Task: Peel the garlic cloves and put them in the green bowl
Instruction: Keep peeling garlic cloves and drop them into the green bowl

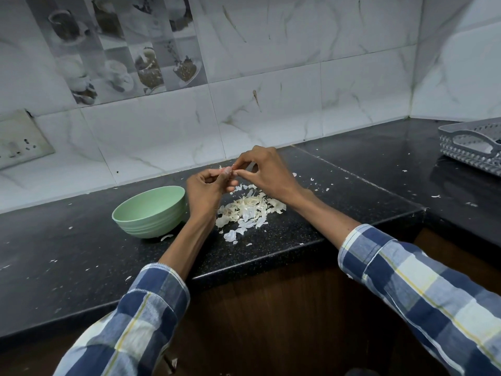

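Sleeves of blue-and-white check cloth reach over the black speckled stone bench [271, 248]. Papery white garlic skins [248, 210] lie heaped beside the pale green ribbed bowl [150, 213]. Above them, left hand [206, 191] and right hand [267, 172] both pinch one small garlic clove [227, 171].

Green bowl [150, 213], speckled black counter [352, 185], blue-white plaid sleeves [423, 289].
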Motion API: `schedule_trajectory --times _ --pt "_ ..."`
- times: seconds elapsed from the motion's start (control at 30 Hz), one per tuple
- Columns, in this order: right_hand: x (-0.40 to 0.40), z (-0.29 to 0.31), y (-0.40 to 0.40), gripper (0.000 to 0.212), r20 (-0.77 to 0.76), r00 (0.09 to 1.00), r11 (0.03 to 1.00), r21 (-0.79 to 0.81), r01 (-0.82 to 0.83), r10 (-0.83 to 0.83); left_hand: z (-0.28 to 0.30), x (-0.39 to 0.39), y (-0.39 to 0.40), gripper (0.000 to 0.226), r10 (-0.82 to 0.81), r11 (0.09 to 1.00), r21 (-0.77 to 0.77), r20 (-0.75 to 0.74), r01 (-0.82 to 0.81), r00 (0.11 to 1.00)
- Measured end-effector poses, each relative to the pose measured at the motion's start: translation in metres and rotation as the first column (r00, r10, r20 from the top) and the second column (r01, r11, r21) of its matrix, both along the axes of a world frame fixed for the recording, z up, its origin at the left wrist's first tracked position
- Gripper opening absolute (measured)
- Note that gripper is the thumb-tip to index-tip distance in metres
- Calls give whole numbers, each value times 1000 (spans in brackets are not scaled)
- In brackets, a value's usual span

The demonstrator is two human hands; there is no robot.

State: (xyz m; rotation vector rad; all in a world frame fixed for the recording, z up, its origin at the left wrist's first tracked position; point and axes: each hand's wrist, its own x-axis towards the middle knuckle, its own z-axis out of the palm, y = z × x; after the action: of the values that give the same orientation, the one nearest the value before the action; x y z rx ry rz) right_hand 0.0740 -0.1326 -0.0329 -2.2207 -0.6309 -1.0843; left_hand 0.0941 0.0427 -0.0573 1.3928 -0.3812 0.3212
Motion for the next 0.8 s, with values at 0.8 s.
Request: schedule_trajectory --times 0.8 --pt "12 -6 -18 15 -120 979 981 -123 149 -163 2 -5 -3 25 39 997 59 0 -39 999"
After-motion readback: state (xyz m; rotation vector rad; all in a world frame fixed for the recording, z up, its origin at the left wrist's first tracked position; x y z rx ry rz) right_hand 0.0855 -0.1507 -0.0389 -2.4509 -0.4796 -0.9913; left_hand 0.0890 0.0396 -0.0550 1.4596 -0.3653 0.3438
